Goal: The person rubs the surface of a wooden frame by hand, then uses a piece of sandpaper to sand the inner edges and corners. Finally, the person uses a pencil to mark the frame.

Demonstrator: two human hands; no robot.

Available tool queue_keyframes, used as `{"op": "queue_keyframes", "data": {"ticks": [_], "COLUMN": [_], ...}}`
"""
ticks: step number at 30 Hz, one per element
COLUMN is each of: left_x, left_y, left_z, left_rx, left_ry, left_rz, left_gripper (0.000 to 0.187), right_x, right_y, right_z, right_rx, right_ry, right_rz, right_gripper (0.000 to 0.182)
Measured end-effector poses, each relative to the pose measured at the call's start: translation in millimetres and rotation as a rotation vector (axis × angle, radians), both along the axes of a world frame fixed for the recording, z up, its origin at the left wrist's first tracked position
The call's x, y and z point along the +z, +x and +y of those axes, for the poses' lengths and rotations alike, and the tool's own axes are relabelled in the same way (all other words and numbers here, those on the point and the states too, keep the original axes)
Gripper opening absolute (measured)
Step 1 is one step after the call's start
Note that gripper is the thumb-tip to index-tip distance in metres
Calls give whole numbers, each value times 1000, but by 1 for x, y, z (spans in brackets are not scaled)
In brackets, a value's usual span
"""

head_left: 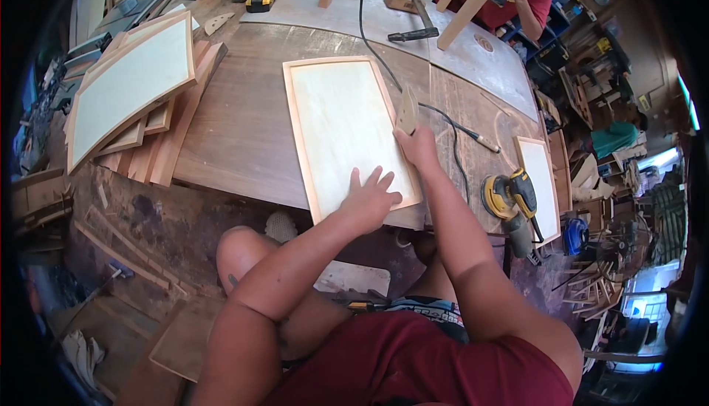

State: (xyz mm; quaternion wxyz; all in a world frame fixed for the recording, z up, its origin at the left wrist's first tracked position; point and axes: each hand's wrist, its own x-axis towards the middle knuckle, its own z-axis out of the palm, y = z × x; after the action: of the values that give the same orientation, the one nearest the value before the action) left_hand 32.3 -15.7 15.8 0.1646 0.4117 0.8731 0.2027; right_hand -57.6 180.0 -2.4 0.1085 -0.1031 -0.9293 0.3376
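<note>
Maroon fabric (413, 362) lies below the framed panel (340, 121). The left hand (369, 203) spreads wide on that panel; by its right edge, the right hand (419, 147) grips a perforated pad (406, 110).

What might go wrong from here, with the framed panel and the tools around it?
The framed panel could slip or tip: its near-left corner appears to reach the edge of the table, under the left hand's side.
The tan perforated pad in the right hand might catch the black cable running close by.
The yellow sander, near the right forearm, might get knocked.
</note>
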Motion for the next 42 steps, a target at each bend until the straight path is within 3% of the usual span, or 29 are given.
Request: {"op": "queue_keyframes", "data": {"ticks": [2,6,8,15,18,20,24,31,40,42], "left_x": [-2,-7,-8,-10,-8,-5,-10,5,-8,-11], "left_y": [0,1,0,-1,2,-1,1,2,12,9], "left_z": [2,2,3,7,8,9,9,4,-2,1], "left_rx": [-6,-22,-24,-7,6,1,2,2,79,93], "left_ry": [-4,-2,-7,13,22,3,22,-37,42,33], "left_rz": [3,42,48,52,19,-13,8,21,8,18], "left_gripper": [48,48,48,50,49,47,45,46,38,39], "right_x": [-24,-7,-15,-27,-21,-23,8,8,-5,-10], "right_y": [-43,-107,-149,-234,-218,-188,-66,90,129,128], "right_z": [8,-12,-13,-15,-10,-1,-2,16,26,27], "right_rx": [54,-2,-34,-42,-27,36,40,-40,-35,-35], "right_ry": [36,27,144,-26,33,-150,-57,-147,-303,-88], "right_rz": [108,27,37,-11,1,-51,-55,-185,-170,-85], "right_gripper": [38,35,40,40,40,40,37,34,32,34]}}
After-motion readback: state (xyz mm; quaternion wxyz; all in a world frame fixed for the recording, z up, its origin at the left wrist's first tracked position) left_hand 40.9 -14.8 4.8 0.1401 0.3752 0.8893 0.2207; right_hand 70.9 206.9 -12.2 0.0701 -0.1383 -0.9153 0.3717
